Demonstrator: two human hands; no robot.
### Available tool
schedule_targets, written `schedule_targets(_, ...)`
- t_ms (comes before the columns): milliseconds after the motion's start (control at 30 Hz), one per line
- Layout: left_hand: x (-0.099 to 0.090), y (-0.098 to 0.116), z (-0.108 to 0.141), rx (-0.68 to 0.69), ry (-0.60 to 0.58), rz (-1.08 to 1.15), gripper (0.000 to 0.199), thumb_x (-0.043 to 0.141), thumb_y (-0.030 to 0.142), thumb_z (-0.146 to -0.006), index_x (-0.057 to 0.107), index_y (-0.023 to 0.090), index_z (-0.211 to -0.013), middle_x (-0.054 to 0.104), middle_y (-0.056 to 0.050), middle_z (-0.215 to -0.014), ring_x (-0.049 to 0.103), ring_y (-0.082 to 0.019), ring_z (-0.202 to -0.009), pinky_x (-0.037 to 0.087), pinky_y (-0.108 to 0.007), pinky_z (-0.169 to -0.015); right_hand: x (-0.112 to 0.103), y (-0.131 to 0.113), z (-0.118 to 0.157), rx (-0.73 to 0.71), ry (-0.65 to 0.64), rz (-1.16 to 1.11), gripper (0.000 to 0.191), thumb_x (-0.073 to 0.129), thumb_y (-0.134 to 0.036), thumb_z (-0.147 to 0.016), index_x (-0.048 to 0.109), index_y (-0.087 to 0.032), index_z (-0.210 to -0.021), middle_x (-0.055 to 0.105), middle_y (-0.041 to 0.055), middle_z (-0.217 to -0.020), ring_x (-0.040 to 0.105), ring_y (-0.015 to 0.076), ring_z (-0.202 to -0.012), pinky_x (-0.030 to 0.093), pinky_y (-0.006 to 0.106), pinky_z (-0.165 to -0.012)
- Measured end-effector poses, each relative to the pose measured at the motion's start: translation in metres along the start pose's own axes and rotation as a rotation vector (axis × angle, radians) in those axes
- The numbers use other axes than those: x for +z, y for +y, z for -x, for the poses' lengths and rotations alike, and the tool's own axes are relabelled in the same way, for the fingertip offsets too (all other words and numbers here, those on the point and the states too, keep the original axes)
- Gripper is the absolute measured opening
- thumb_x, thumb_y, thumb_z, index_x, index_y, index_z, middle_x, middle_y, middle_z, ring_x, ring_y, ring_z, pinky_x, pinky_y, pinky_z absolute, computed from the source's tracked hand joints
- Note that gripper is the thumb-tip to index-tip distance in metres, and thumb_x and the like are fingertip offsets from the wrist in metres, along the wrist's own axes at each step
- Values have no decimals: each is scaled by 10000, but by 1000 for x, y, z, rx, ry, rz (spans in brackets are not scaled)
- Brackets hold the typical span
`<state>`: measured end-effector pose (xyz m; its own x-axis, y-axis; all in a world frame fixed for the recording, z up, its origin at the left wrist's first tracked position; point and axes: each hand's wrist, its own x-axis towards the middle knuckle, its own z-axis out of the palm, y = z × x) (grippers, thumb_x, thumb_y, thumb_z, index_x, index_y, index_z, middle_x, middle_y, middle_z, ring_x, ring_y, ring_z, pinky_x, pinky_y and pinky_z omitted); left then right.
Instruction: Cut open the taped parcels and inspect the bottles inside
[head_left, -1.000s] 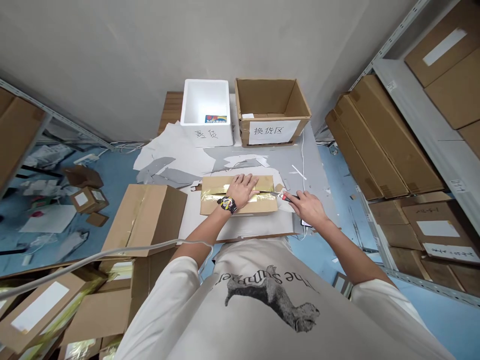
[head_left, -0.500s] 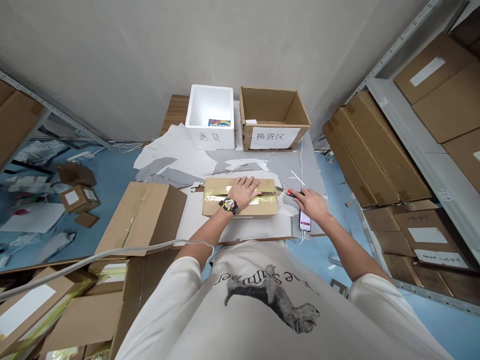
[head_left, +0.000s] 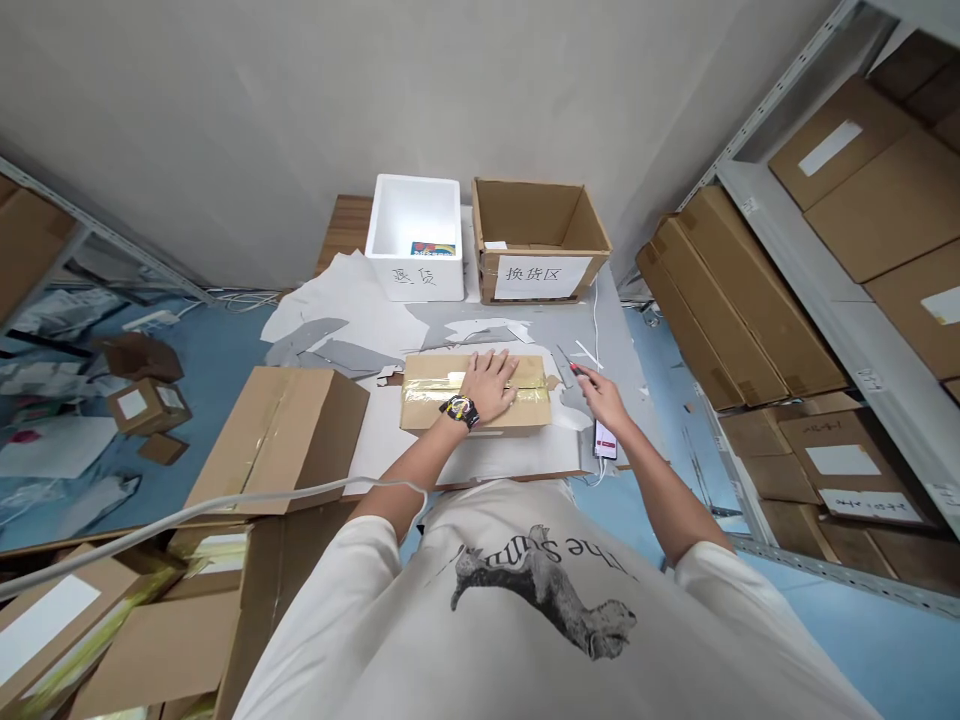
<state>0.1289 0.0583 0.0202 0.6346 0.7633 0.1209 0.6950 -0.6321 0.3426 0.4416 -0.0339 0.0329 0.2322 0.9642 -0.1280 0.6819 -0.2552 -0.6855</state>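
Observation:
A taped cardboard box (head_left: 420, 408) lies on the paper-covered table in front of me, with shiny yellowish tape along its top. My left hand (head_left: 489, 388), wearing a watch, rests flat on the box top with its fingers spread. Just off the box's right end, my right hand (head_left: 604, 400) is closed around a box cutter (head_left: 581, 372) with a red and black handle. Its thin blade points up and to the left, apart from the box. Under and beside the right wrist lies a phone (head_left: 605, 442) with a lit screen and a cable.
Behind the box stand a white foam box (head_left: 416, 278) holding a colourful packet (head_left: 433, 249) and an open carton (head_left: 541, 278) with a handwritten label. A larger carton (head_left: 262, 430) sits at left. Shelves with cartons (head_left: 750, 290) line the right. A white cable (head_left: 225, 500) crosses the lower left.
My right hand has drawn the box cutter away from the box's right end, and the blade now angles upward. The left hand stays on the box. The view has shifted slightly.

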Motion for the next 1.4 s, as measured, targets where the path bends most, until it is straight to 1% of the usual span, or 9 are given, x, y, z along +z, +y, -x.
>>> schedule_targets(100,-1,10,6,31,-19,7,648,536,371,-1087,584,280,-1726,493,-136,-1840,423,-450,-1695,215,-787,-1377,32,-25,-21,-38,-34,-142,689,661,-608,-1025,729,-197,-1573,838,84,-1101,710,248,-914,594,379,-932)
schedule_targets(233,-3,18,23,147,-60,65,539,548,409,-1120,657,311,-1639,595,-111,-1756,464,-397,-1673,245,-731,-1392,58,-40,-48,-76,-78,-167,780,858,-554,-859,736,-194,-1541,827,52,-1088,685,239,-912,587,376,-956)
schedule_targets(367,0,25,31,172,-86,114,659,716,549,-1044,636,270,-1635,677,-147,-1618,593,-389,-1525,265,-674,-1402,62,-38,-62,-81,-78,-138,744,860,-488,-843,742,-192,-1516,829,59,-1133,667,228,-897,587,377,-965)
schedule_targets(567,10,37,23,95,-54,64,894,923,617,-831,659,170,-1559,707,-198,-1422,629,-432,-1376,295,-662,-1383,58,-41,-59,-45,-115,-137,705,854,-529,-872,739,-212,-1491,773,28,-956,674,227,-817,612,372,-849)
schedule_targets(700,15,41,25,83,-6,88,839,949,576,-785,677,191,-1479,713,-183,-1376,632,-424,-1337,284,-650,-1397,42,-33,-39,95,-141,-353,638,717,-589,-957,677,-228,-1482,729,10,-896,674,194,-640,584,323,-612)
schedule_targets(900,20,42,27,79,15,106,815,962,530,-762,659,192,-1440,694,-187,-1366,639,-433,-1340,265,-680,-1409,-18,-2,4,65,-388,-458,593,804,-671,-908,716,-205,-1265,694,-9,-783,668,182,-673,572,301,-659)
schedule_targets(1033,22,40,25,77,-7,104,814,964,525,-767,644,193,-1438,696,-183,-1360,666,-434,-1310,261,-710,-1405,-46,9,20,143,-566,-359,640,809,-699,-929,733,-203,-1326,660,-36,-727,586,157,-600,458,269,-574)
schedule_targets(1167,19,39,25,74,-27,89,838,969,535,-767,629,195,-1454,696,-181,-1358,685,-436,-1311,257,-722,-1407,-51,5,14,133,-636,-265,652,780,-740,-934,756,-193,-1289,614,-58,-676,548,154,-579,417,268,-577)
schedule_targets(1400,16,38,28,86,-44,89,834,962,521,-781,608,206,-1468,693,-190,-1408,695,-440,-1327,264,-735,-1403,-55,-12,-24,107,-735,-129,621,777,-677,-938,804,-165,-1288,522,-78,-576,477,145,-526,373,284,-568)
